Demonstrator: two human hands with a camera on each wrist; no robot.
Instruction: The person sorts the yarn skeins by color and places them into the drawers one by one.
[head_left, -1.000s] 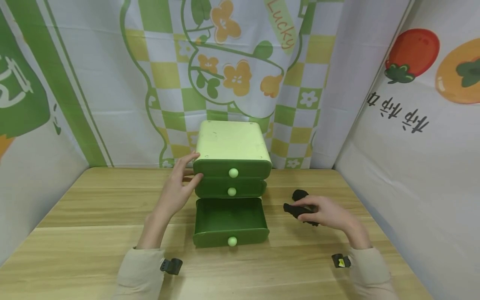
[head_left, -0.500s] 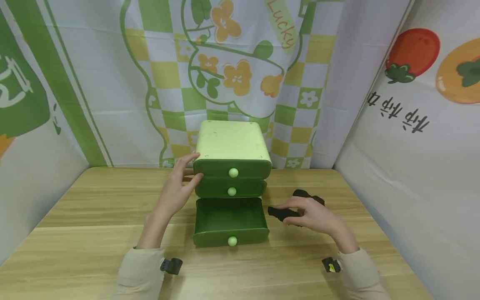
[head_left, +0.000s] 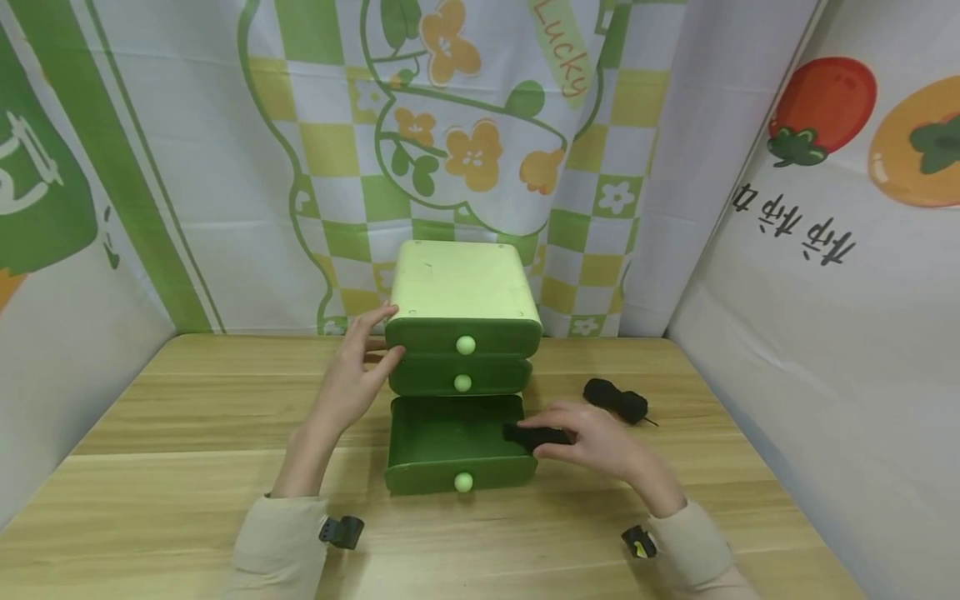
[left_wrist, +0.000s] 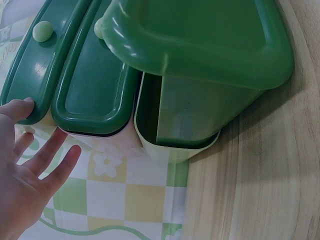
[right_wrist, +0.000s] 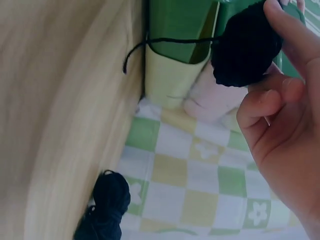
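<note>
A small drawer cabinet [head_left: 465,279], light green with dark green fronts, stands at the back of the table. Its bottom drawer [head_left: 462,473] is pulled out, while the upper two look closed. My left hand [head_left: 351,371] rests against the cabinet's upper left side, thumb on the edge of the top front and the other fingers spread. A skein of black yarn [right_wrist: 245,47] is pinched in my right hand [head_left: 592,437], over the right edge of the bottom drawer. One loose strand trails from it. A second skein of black yarn [head_left: 617,401] lies right of the cabinet.
The wooden table [head_left: 187,500] runs to a patterned curtain [head_left: 337,167] behind the cabinet. A printed white sheet [head_left: 840,333] hangs along the right side. Black wrist cameras sit at both cuffs.
My right hand has carried one black skein leftward from the table to the bottom drawer, uncovering the other skein. The left hand stays put.
</note>
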